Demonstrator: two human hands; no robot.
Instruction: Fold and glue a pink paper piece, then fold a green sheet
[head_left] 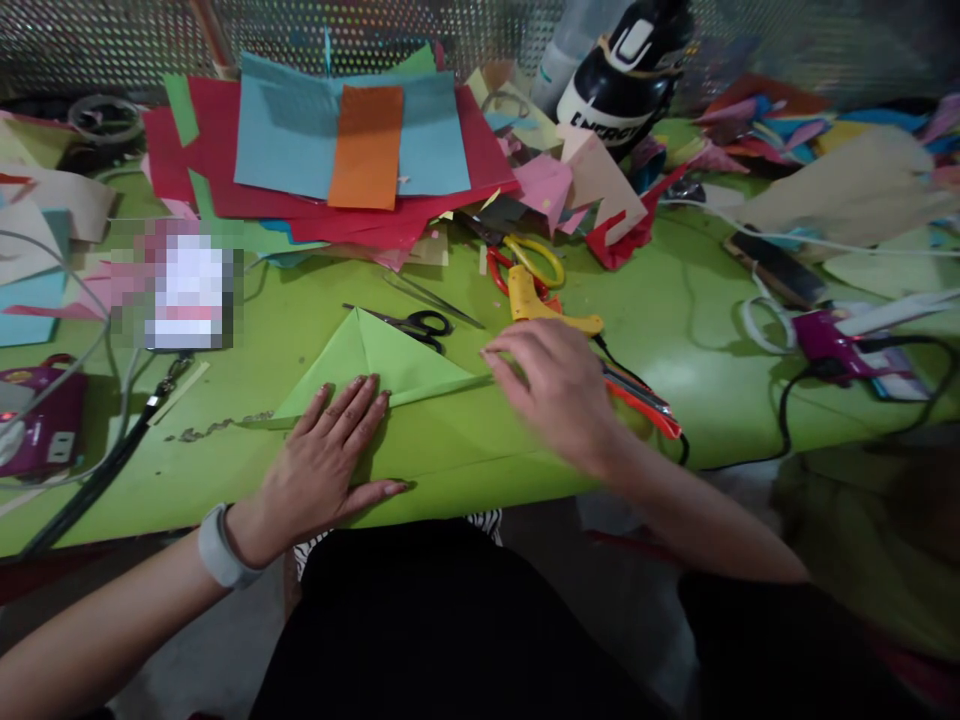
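A light green sheet of paper (390, 365), folded into a wide triangle, lies on the green table with its peak pointing away from me. My left hand (330, 450) rests flat on its near edge, fingers stretched out and thumb apart. Just past the paper's right corner hovers my right hand (555, 395), slightly blurred, its fingers curled with thumb and forefinger close together; whether anything is between them I cannot make out. Black-handled scissors (427, 325) lie partly under the paper's far side. Beyond my right hand are a yellow glue gun (525, 295) and a red cutter (641, 400).
Tweezers (435, 297) and scissors with red and yellow handles (536, 262) lie behind the paper. Stacked coloured sheets (285, 150) and a black bottle (630, 85) stand at the back. Purple power sockets (825, 345) with cables sit at both sides.
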